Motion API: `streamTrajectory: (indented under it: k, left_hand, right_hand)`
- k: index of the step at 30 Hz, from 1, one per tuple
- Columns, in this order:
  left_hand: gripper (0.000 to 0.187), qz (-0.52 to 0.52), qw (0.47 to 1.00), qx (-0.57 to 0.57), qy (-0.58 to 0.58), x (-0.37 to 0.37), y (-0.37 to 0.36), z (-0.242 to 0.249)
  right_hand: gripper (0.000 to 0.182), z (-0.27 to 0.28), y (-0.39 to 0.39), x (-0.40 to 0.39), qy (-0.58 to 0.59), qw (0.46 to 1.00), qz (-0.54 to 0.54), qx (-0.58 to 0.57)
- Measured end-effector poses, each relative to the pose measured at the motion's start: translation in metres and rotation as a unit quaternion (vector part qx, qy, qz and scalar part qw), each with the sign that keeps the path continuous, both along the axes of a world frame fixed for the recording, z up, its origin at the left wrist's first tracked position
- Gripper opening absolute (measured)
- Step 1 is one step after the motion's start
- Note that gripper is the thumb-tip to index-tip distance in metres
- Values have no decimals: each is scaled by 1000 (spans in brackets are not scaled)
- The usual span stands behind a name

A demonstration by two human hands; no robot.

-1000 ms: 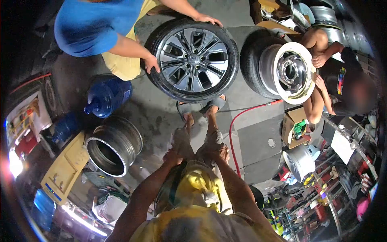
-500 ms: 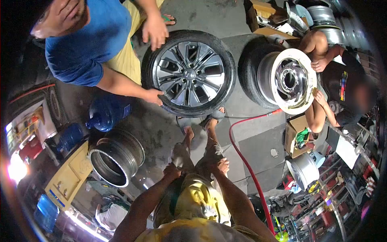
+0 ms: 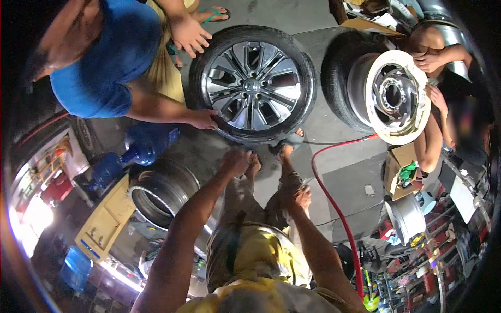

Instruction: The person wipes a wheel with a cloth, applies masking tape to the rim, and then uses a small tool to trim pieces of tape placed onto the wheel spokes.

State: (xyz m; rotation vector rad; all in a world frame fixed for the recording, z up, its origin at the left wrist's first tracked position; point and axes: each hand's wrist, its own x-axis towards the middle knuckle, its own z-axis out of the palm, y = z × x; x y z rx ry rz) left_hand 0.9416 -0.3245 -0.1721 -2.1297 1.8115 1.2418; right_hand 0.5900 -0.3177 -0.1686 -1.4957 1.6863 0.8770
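Note:
My left hand is stretched forward above my left foot, just short of the near edge of a tire. Its fingers are smeared and partly hidden behind the back of the hand. My right hand rests on my right knee with nothing visible in it, its fingers lying loosely. The tire is fitted on a dark grey and silver alloy rim with a centre cap. A co-worker in a blue shirt touches the tire's left side with one hand; that person's other hand hovers above it, fingers spread.
A second person at right holds a cream-edged steel rim beside another tire. A red air hose crosses the floor. Bare rims, blue water jugs and a cardboard box surround the area.
My left hand has left my knee and moved forward toward the tire. My right hand stays at my right knee. The co-worker's raised hand has spread its fingers and lifted off the tire.

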Motion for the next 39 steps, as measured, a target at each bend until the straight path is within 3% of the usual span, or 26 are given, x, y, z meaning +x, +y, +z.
streamTrajectory:
  k: [2,3,4,6,7,8,10,13,14,16,26,29,31,33,35,38,39]
  left_hand:
    - [32,141,986,-94,4,8,-58,-40]
    - [32,126,991,-53,0,16,-95,-42]
    - [33,111,994,-18,-6,29,-140,-39]
    - [39,133,988,-57,-55,40,-196,-58]
    - [38,127,988,-63,-59,46,-215,-79]
    - [39,121,988,-74,-67,56,-238,-101]
    - [41,95,990,-51,-90,69,-280,-127]
    - [50,51,993,-37,-102,80,-326,-147]
    - [52,47,992,-52,-101,82,-335,-158]
    - [50,33,992,-68,-105,82,-347,-167]
    - [60,-11,985,-125,-119,86,-340,-176]
    - [60,-29,980,-153,-124,93,-347,-188]
    - [60,-43,978,-151,-135,93,-349,-188]
    - [59,-64,971,-162,-164,94,-348,-183]
    - [60,-71,971,-162,-160,96,-348,-185]
    - [62,-71,975,-155,-143,100,-352,-185]
    - [62,-76,974,-156,-143,102,-353,-185]
  right_hand:
    - [50,10,-36,1,-24,998,49,38]
    - [51,-8,-25,-8,-17,995,-95,-16]
    - [51,-15,-31,-14,-22,995,-97,-19]
    - [49,-19,-32,-23,-35,994,-99,15]
    - [44,20,-56,4,-34,999,-23,25]
    - [44,24,-55,7,-33,999,-30,28]
    - [41,29,-33,9,-29,997,33,-63]
    - [44,64,-40,33,22,999,32,31]
    - [52,76,-57,48,38,997,5,60]
    - [45,72,-41,41,66,996,-66,-13]
    - [51,75,-56,58,129,985,-63,93]
    - [50,64,-24,29,114,993,-20,34]
    - [50,55,-9,16,93,993,-78,-1]
    - [51,46,8,10,71,994,-60,-62]
    - [67,43,16,8,53,990,-41,-123]
    - [67,50,4,19,36,988,-30,-147]
    - [47,58,-9,28,73,994,-59,-52]
